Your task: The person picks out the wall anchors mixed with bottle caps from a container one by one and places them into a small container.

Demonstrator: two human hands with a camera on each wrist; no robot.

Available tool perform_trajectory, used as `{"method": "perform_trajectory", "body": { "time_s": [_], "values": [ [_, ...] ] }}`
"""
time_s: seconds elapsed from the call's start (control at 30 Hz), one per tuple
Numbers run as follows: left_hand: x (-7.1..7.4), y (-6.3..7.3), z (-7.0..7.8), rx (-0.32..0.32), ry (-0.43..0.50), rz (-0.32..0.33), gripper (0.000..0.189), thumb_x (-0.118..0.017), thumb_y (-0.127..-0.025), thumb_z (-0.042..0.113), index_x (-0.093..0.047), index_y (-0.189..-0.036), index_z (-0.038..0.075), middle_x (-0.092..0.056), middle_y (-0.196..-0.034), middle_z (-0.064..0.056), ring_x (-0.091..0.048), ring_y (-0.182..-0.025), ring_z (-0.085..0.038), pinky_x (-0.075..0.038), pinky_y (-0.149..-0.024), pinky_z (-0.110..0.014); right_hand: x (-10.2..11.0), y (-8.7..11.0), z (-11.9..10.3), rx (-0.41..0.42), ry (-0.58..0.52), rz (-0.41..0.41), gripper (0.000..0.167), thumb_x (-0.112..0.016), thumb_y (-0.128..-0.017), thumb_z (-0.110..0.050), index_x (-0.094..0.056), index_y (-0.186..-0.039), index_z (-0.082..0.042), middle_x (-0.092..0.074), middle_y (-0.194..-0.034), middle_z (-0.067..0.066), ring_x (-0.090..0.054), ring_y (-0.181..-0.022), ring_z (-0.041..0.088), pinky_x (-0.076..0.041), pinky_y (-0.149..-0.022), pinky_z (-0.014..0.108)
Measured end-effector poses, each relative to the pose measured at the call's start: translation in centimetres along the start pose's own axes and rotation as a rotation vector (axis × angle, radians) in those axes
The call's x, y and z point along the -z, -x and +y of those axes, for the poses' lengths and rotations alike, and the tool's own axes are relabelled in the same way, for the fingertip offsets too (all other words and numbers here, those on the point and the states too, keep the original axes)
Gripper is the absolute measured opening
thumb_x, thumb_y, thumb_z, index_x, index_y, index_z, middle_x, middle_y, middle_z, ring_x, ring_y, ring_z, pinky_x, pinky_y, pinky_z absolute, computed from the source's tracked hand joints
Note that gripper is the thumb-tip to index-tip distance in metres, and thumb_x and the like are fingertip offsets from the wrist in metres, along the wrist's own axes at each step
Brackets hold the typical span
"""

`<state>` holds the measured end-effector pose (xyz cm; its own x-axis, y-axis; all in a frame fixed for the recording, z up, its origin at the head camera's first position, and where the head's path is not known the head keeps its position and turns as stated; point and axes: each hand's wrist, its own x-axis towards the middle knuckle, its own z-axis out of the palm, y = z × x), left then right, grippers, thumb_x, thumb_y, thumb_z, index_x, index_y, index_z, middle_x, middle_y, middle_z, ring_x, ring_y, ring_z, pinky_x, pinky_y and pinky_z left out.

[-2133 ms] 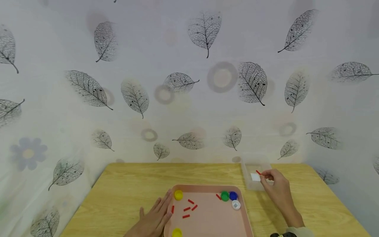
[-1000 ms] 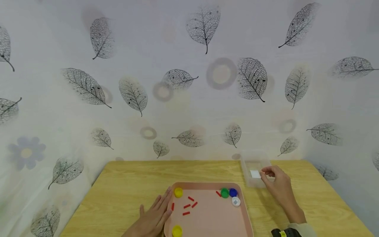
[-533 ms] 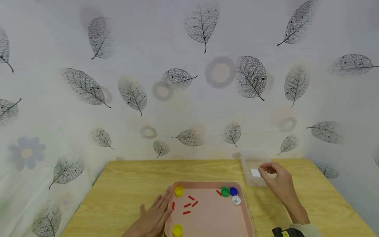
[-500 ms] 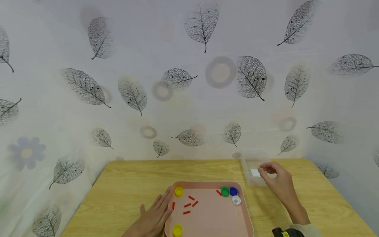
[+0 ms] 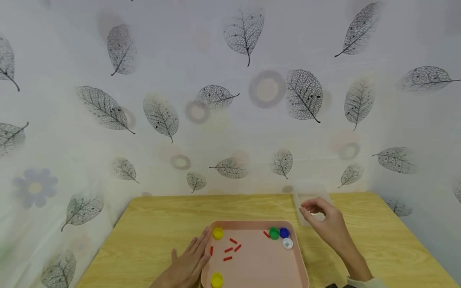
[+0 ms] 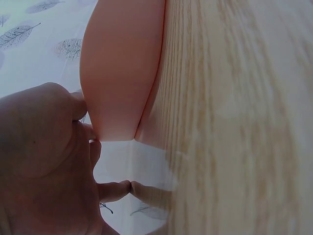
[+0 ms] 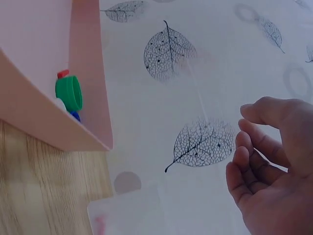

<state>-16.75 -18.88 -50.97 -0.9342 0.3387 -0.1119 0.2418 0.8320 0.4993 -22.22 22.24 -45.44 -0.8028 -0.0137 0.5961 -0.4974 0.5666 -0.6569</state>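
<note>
My left hand (image 5: 187, 262) lies with its fingers straight along the left rim of a pink tray (image 5: 266, 272); in the left wrist view its fingers meet the tray's outer wall (image 6: 120, 73). Over the front left of a clear plastic box (image 5: 306, 197) is my right hand (image 5: 329, 226), fingers loosely bent. The right wrist view shows nothing between its thumb and fingertips (image 7: 248, 111). Several short red sticks (image 5: 228, 258) lie in the tray's left half, and another red stick (image 5: 266, 234) sits beside the green bottle cap (image 5: 274, 233).
Two yellow caps (image 5: 218, 233) occupy the tray's left side, at back and front. A blue cap (image 5: 284, 233) and a white cap (image 5: 287, 243) fill its back right corner. The wooden table (image 5: 162, 212) ends at a leaf-patterned wall covering (image 5: 216, 140).
The red stick that my right hand pinched over the clear box has left its fingers. That hand has since moved left, closer to the tray. My left hand stays in place.
</note>
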Motion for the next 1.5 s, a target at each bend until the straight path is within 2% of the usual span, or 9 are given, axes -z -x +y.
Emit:
{"method": "perform_trajectory", "body": {
  "time_s": [0.27, 0.43, 0.67, 0.93, 1.0, 1.17, 1.23, 1.37, 1.5],
  "values": [
    [-0.1, 0.2, -0.2, -0.028, 0.013, 0.009, 0.063, -0.031, -0.112, 0.048, -0.013, -0.167, 0.024, -0.010, -0.172, 0.004, -0.026, -0.151, -0.042, 0.000, -0.090, -0.094, -1.9, 0.7, -1.7, -0.052, -0.196, -0.158, 0.005, -0.074, -0.095, -0.007, -0.072, -0.100, -0.008, -0.067, -0.088, -0.002, -0.061, -0.079, 0.012, -0.051, -0.075, 0.022],
    [-0.2, 0.2, -0.3, -0.030, 0.006, 0.010, 0.062, -0.030, -0.112, 0.047, -0.012, -0.167, 0.024, -0.010, -0.172, 0.002, -0.026, -0.151, -0.042, -0.001, -0.089, -0.094, -3.3, 1.1, -2.6, -0.066, -0.283, -0.210, 0.006, -0.074, -0.095, -0.008, -0.072, -0.100, -0.011, -0.067, -0.088, -0.001, -0.062, -0.078, 0.014, -0.053, -0.074, 0.024],
    [-0.1, 0.4, -0.1, -0.023, 0.007, 0.007, 0.062, -0.030, -0.112, 0.048, -0.012, -0.167, 0.024, -0.010, -0.172, 0.003, -0.027, -0.151, -0.042, -0.001, -0.090, -0.094, -4.8, 1.7, -3.7, -0.060, -0.396, -0.269, 0.006, -0.074, -0.095, -0.005, -0.071, -0.100, -0.007, -0.068, -0.090, 0.007, -0.062, -0.077, 0.015, -0.054, -0.070, 0.026],
    [-0.3, 0.4, -0.4, -0.008, 0.008, 0.010, 0.063, -0.030, -0.111, 0.049, -0.012, -0.167, 0.026, -0.010, -0.172, 0.005, -0.026, -0.151, -0.042, -0.001, -0.091, -0.094, -6.6, 2.5, -4.8, -0.173, -0.390, -0.339, 0.008, -0.077, -0.094, -0.011, -0.072, -0.100, -0.010, -0.068, -0.087, 0.001, -0.064, -0.076, 0.014, -0.055, -0.066, 0.027],
    [-0.3, 0.4, -0.5, -0.008, 0.013, 0.013, 0.063, -0.030, -0.111, 0.050, -0.012, -0.167, 0.026, -0.010, -0.172, 0.005, -0.026, -0.151, -0.042, 0.000, -0.091, -0.094, -7.2, 2.8, -5.0, -0.153, -0.393, -0.338, 0.008, -0.077, -0.093, -0.011, -0.072, -0.100, -0.010, -0.068, -0.087, -0.001, -0.063, -0.076, 0.012, -0.056, -0.067, 0.027],
    [-0.1, 0.4, -0.6, -0.016, -0.005, 0.025, 0.062, -0.029, -0.111, 0.050, -0.012, -0.167, 0.028, -0.011, -0.172, 0.006, -0.027, -0.151, -0.042, -0.003, -0.091, -0.094, -8.7, 3.6, -5.5, -0.011, -0.372, -0.334, 0.007, -0.077, -0.092, -0.009, -0.073, -0.097, -0.009, -0.071, -0.088, -0.005, -0.064, -0.075, 0.010, -0.058, -0.067, 0.029],
    [0.0, 0.3, -0.5, -0.020, -0.011, 0.025, 0.062, -0.028, -0.111, 0.051, -0.012, -0.167, 0.029, -0.010, -0.172, 0.007, -0.026, -0.151, -0.041, -0.003, -0.091, -0.094, -9.1, 3.9, -5.7, -0.012, -0.364, -0.357, 0.006, -0.077, -0.093, -0.011, -0.073, -0.098, -0.010, -0.072, -0.090, -0.006, -0.064, -0.076, 0.009, -0.057, -0.069, 0.029],
    [0.1, 0.2, -0.3, -0.029, -0.011, 0.017, 0.063, -0.027, -0.111, 0.051, -0.011, -0.167, 0.027, -0.010, -0.172, 0.006, -0.025, -0.152, -0.041, -0.002, -0.092, -0.093, -9.6, 4.4, -6.1, -0.108, -0.368, -0.428, 0.010, -0.075, -0.096, -0.020, -0.071, -0.101, -0.013, -0.070, -0.095, -0.007, -0.062, -0.081, 0.007, -0.055, -0.075, 0.028],
    [0.2, 0.1, -0.2, -0.029, -0.017, 0.013, 0.063, -0.027, -0.112, 0.050, -0.012, -0.167, 0.025, -0.009, -0.172, 0.005, -0.025, -0.152, -0.041, -0.002, -0.091, -0.094, -10.1, 4.6, -6.1, -0.121, -0.368, -0.451, 0.010, -0.075, -0.096, -0.021, -0.070, -0.100, -0.013, -0.070, -0.093, -0.006, -0.062, -0.082, 0.008, -0.055, -0.076, 0.028]
  ]
}}
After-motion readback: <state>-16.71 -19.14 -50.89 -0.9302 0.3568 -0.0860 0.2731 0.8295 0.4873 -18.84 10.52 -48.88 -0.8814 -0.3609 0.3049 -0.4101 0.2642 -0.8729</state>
